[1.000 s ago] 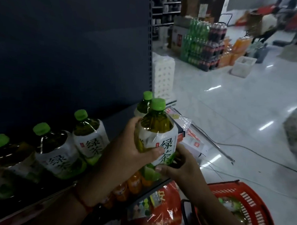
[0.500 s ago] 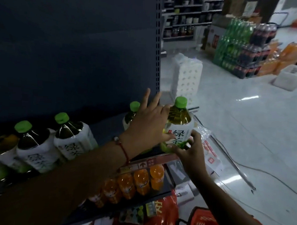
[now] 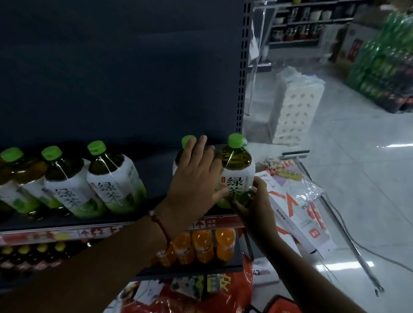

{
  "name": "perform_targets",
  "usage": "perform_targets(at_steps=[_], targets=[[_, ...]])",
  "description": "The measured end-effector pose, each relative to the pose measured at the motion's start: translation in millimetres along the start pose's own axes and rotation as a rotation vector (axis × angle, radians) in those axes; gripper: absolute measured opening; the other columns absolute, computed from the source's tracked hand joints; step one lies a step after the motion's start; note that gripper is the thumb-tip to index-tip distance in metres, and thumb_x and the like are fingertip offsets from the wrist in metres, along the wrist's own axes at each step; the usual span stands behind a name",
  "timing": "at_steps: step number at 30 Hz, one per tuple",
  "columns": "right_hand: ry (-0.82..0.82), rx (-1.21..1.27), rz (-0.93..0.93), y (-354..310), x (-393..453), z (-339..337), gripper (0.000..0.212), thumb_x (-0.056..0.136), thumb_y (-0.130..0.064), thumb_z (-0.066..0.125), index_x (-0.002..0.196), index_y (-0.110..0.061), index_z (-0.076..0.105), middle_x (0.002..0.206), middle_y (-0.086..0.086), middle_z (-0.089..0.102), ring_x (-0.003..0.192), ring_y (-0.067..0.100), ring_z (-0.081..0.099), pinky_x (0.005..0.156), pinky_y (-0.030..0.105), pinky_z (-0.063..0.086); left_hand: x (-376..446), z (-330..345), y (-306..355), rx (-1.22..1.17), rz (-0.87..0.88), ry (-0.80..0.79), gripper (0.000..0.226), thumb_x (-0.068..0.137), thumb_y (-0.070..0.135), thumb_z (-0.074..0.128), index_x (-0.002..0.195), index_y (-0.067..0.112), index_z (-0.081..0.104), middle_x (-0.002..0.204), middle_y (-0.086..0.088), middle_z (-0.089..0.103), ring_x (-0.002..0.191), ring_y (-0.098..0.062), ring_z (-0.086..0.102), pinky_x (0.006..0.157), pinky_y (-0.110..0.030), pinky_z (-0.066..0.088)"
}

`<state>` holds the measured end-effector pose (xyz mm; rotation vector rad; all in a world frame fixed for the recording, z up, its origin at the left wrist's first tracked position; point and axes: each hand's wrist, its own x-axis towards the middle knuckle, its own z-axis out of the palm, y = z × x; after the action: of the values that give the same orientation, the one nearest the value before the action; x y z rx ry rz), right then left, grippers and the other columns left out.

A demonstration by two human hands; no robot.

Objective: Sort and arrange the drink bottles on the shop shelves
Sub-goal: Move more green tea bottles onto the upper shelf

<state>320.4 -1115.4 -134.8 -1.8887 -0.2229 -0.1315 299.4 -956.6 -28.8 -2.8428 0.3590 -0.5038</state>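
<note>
Since earlier, green tea bottle [image 3: 236, 174] stands at shelf [image 3: 150, 221] edge (right hand [image 3: 253, 203] grip holding; left hand [image 3: 195, 177] flat)

Green-capped tea bottles [image 3: 115, 183] with white-and-green labels and black characters, orange soda bottles [image 3: 202, 246], dark grey shelf [image 3: 157, 175], red price strip [image 3: 55, 236], red cord bracelet [image 3: 160, 224], red basket [image 3: 285, 312], glossy white floor [image 3: 365, 187]

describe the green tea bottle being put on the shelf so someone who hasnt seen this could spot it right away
Find the dark shelf with the row of green-capped tea bottles. Go to its right end, beside the slotted upright post. The green tea bottle there stands upright, the left hand touching one side and the right hand round its base, while the three bottles further left stand untouched.
</note>
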Motion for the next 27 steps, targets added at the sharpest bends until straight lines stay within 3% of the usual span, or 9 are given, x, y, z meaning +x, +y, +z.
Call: perform_targets(at_steps=[4, 9, 14, 18, 20, 23, 27], targets=[[-0.097, -0.050, 0.016, -10.3, -14.6, -18.3, 0.051, 0.084, -0.030, 0.067, 0.121, -0.045, 0.036, 0.111, -0.023, 0.051, 0.104, 0.004, 0.062, 0.071, 0.020, 0.057, -49.4, -2.0, -0.2, -0.234, -0.033, 0.134, 0.064, 0.089, 0.046, 0.060, 0.143, 0.013, 0.049, 0.144, -0.014, 0.052, 0.142, -0.034, 0.037, 0.119, -0.050, 0.024], [-0.223, -0.388, -0.071, -19.7, -52.0, -29.7, 0.057, 0.086, -0.041, 0.058, 0.138, -0.028, 0.041, 0.141, -0.008, 0.044, 0.123, 0.010, 0.049, 0.093, 0.031, 0.051, -130.9, 9.6, -6.1, -0.409, -0.248, -0.031, 0.055, 0.091, 0.049, 0.051, 0.137, 0.019, 0.057, 0.135, -0.007, 0.058, 0.124, -0.025, 0.055, 0.097, -0.042, 0.052], [-0.517, -0.593, -0.182, -44.7, -77.2, -6.9, 0.061, 0.089, -0.052, 0.047, 0.146, -0.035, 0.032, 0.158, -0.011, 0.023, 0.144, 0.016, 0.024, 0.110, 0.042, 0.038, -200.8, 15.1, -19.3, -0.405, -0.386, -0.196, 0.057, 0.090, 0.053, 0.046, 0.135, 0.021, 0.060, 0.130, 0.001, 0.063, 0.119, -0.018, 0.059, 0.097, -0.029, 0.046], [-0.678, -0.644, -0.273, -69.2, -96.6, 25.5, 0.061, 0.091, -0.047, 0.053, 0.147, -0.037, 0.031, 0.156, -0.017, 0.016, 0.143, 0.005, 0.005, 0.116, 0.035, 0.020, -241.9, 12.9, -38.8, -0.333, -0.463, -0.283, 0.049, 0.086, 0.048, 0.064, 0.127, 0.020, 0.066, 0.121, 0.002, 0.069, 0.110, -0.019, 0.066, 0.089, -0.028, 0.046], [-0.741, -0.644, -0.280, -81.2, -106.2, 45.0, 0.062, 0.091, -0.047, 0.054, 0.147, -0.037, 0.029, 0.155, -0.018, 0.018, 0.144, 0.005, 0.007, 0.117, 0.034, 0.019, -262.2, 10.8, -51.9, -0.326, -0.525, -0.346, 0.052, 0.083, 0.045, 0.075, 0.127, 0.020, 0.066, 0.121, 0.001, 0.069, 0.110, -0.020, 0.067, 0.087, -0.031, 0.051], [-0.806, -0.657, -0.290, -100.4, -119.4, 79.7, 0.059, 0.093, -0.046, 0.052, 0.146, -0.038, 0.029, 0.153, -0.020, 0.022, 0.145, 0.007, 0.016, 0.120, 0.033, 0.020, -292.9, 3.1, -74.3, -0.390, -0.601, -0.380, 0.054, 0.085, 0.045, 0.072, 0.132, 0.021, 0.062, 0.125, 0.003, 0.067, 0.116, -0.018, 0.062, 0.093, -0.034, 0.050], [-0.838, -0.634, -0.270, -131.7, -141.8, 134.0, 0.058, 0.093, -0.045, 0.054, 0.146, -0.039, 0.031, 0.155, -0.017, 0.026, 0.141, 0.005, 0.023, 0.108, 0.022, 0.024, -342.2, -9.8, -110.7, -0.444, -0.677, -0.327, 0.050, 0.088, 0.041, 0.069, 0.133, 0.022, 0.061, 0.130, 0.003, 0.064, 0.121, -0.018, 0.060, 0.095, -0.032, 0.047]])
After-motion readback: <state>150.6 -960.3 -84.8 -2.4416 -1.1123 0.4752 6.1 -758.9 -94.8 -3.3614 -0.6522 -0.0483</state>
